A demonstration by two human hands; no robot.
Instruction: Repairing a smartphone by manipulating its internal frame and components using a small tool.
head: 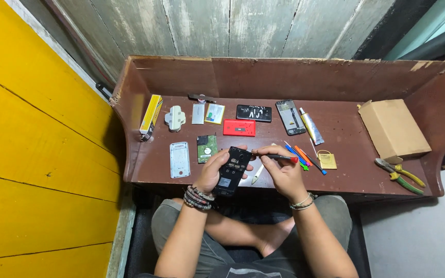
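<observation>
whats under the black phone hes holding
The left hand cups the black phone from beneath, above the brown table. A pale tool pokes out at the phone's right. The right hand holds a red-tipped screwdriver at its top. Anything directly below is hidden.

The one camera sits on my head, looking steeply down and forward over my crossed legs at the brown surface (346, 175), fairly near, wall beyond.

Cardboard box (393, 128) at table's (351, 175) right end, pliers (398, 175) just before it.
</observation>
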